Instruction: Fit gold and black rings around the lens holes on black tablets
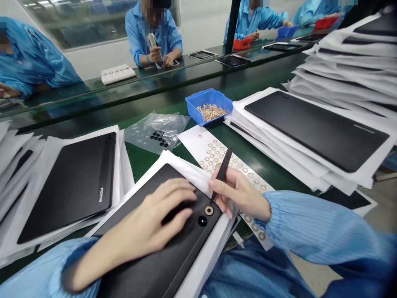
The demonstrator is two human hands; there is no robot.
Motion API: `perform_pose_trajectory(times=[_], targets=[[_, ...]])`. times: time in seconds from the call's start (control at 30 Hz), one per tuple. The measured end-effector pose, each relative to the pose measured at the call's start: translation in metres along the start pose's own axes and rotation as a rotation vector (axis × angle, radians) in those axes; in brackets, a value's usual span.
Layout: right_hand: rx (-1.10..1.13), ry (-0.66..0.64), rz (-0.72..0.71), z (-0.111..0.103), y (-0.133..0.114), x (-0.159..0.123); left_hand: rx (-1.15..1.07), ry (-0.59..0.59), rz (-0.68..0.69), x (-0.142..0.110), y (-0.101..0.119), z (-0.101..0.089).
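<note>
Before me a black tablet back panel (133,273) lies at a slant on white paper sheets. My right hand (237,188) grips a pair of black tweezers (224,164). Their tips meet a small tan ring (206,212) at one of the panel's camera spots. Just below that ring is a dark round camera lens (202,221). My left hand (158,215) lies over the panel with its fingers stretched out and slightly bent, holding nothing. Behind my right hand, a white sheet (194,142) carries rows of similar tan rings (214,151).
A blue bin (194,108) of tan rings stands at the back. Beside it lies a clear plastic bag (139,131) with black rings. Stacked tablets (313,128) and paper rise at right, another tablet (71,186) at left. Co-workers (153,35) sit across the green bench.
</note>
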State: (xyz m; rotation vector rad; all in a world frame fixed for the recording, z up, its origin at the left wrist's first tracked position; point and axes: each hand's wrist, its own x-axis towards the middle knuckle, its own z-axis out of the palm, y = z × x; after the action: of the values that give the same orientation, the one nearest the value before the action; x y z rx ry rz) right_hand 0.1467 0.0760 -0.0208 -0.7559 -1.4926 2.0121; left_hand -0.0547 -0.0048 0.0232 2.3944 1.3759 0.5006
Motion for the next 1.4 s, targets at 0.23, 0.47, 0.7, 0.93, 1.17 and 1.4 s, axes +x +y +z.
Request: perform_pose_trajectory(times=[0.23, 0.47, 0.7, 0.93, 1.17, 1.4], targets=[[-0.008, 0.014, 0.032, 0.000, -0.001, -0.004, 0.150, -0.143, 0.235, -0.010, 0.005, 0.011], [0.037, 0.013, 0.037, 0.002, 0.001, -0.004, 0.198, -0.153, 0.237, -0.009, 0.007, 0.010], [0.037, 0.016, 0.024, 0.002, 0.001, -0.004, 0.199, -0.147, 0.231, -0.008, 0.008, 0.011], [0.002, 0.019, 0.022, 0.000, 0.003, -0.004, 0.197, -0.135, 0.234, -0.009, 0.008, 0.011], [-0.019, 0.036, 0.027, 0.000, 0.002, -0.005, 0.204, -0.134, 0.231, -0.009, 0.007, 0.011], [-0.087, 0.048, -0.033, 0.001, 0.002, -0.006, 0.200, -0.124, 0.228, -0.009, 0.007, 0.013]])
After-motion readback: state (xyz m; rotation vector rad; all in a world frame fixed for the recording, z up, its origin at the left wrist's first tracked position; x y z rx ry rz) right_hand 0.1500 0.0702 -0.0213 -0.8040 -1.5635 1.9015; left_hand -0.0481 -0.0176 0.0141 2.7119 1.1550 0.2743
